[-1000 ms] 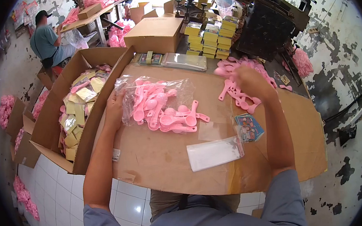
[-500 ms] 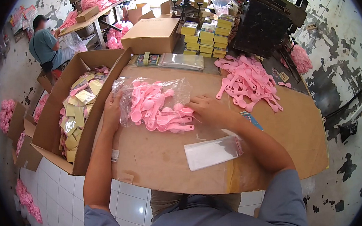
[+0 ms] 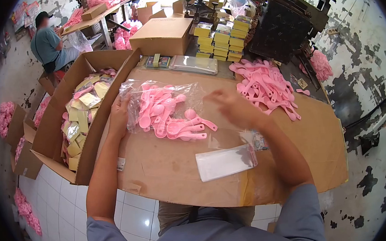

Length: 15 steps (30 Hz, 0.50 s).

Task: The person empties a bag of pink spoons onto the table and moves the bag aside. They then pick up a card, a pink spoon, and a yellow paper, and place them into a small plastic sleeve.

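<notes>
On the cardboard-topped table lies a clear plastic bag (image 3: pixel 132 100) with pink spoons (image 3: pixel 160 109) in and around it. My left hand (image 3: pixel 120 111) is closed on the bag's left edge. To the right of the bag my right hand (image 3: pixel 232 106) is lifted over the cardboard, blurred, and whether its fingers hold anything is unclear. A larger heap of pink spoons (image 3: pixel 265 85) lies beyond it. Nearer my body is a stack of clear sleeves (image 3: pixel 226 162). A printed card packet (image 3: pixel 260 140) shows partly beside my right forearm.
An open carton (image 3: pixel 51 131) of packed items stands at the left. Behind are a closed box (image 3: pixel 163 32), yellow card stacks (image 3: pixel 221 41), clear packs (image 3: pixel 194 65) and a black machine (image 3: pixel 280 23). A person (image 3: pixel 47 46) sits at the back left.
My right hand has moved right and away from the spoons by the bag. One spoon there now points out to the right. The seated person's head has turned and lifted.
</notes>
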Each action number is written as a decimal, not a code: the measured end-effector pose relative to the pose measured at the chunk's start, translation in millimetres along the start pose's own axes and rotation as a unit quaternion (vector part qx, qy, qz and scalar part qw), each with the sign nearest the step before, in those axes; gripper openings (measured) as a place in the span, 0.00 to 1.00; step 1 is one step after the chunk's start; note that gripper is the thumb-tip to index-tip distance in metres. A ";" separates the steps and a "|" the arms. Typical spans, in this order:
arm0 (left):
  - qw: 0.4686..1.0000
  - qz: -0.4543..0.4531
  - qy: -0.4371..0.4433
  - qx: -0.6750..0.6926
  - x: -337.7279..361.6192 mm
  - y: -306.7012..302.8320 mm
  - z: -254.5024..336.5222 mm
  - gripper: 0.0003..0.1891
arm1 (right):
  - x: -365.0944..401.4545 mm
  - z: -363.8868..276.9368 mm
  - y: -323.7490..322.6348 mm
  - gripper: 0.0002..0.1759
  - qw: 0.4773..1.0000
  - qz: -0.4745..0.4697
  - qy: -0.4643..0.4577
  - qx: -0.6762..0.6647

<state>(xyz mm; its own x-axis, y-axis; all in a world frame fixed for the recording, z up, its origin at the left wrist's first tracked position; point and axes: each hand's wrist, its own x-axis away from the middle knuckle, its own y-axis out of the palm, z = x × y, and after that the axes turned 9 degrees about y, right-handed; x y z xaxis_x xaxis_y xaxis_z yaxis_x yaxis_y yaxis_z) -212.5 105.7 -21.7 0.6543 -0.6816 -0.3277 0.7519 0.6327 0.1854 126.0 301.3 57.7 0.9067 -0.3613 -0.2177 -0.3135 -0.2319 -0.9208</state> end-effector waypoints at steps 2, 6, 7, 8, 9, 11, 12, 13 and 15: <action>1.000 -0.008 -0.006 0.004 -0.3 -2.7 -1.4 0.20 | -7.7 -22.2 23.8 0.26 0.992 -0.021 -0.122 0.029; 1.000 -0.012 -0.008 0.026 0.8 -1.5 1.7 0.20 | -15.8 -13.7 46.2 0.19 0.994 -0.029 -0.096 0.036; 0.999 -0.012 -0.009 0.029 0.5 -1.5 -0.1 0.20 | -14.4 -13.3 40.0 0.18 0.996 -0.027 -0.085 0.030; 0.999 -0.011 -0.010 0.031 -0.8 -2.4 -2.4 0.20 | -14.0 -13.4 32.3 0.16 0.997 -0.024 -0.074 0.024; 0.999 -0.010 -0.010 0.033 -1.7 -4.1 -3.4 0.20 | -12.3 -12.9 21.6 0.17 0.998 -0.045 -0.028 0.020; 1.000 -0.007 -0.007 0.022 -2.5 -4.1 -3.0 0.20 | -7.4 -8.8 0.9 0.17 0.994 -0.090 0.064 0.015; 1.000 -0.005 -0.007 0.017 -1.8 -3.4 -3.2 0.20 | -4.2 -5.3 2.0 0.17 0.993 -0.086 0.073 0.026; 1.000 -0.008 -0.009 0.019 -1.4 -3.4 -2.9 0.20 | 0.3 -2.7 4.7 0.17 0.992 -0.082 0.083 0.038; 1.000 -0.015 -0.012 0.022 -2.1 -3.0 -1.6 0.20 | 9.3 -5.8 10.7 0.18 0.990 -0.080 0.101 0.050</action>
<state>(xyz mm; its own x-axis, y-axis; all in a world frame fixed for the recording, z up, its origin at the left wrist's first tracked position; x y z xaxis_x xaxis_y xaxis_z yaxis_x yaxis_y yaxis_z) -216.3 105.9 -23.0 0.6319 -0.7093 -0.3123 0.7744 0.5944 0.2169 129.4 290.3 47.6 0.8646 -0.5025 -0.0060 -0.1311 -0.2139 -0.9680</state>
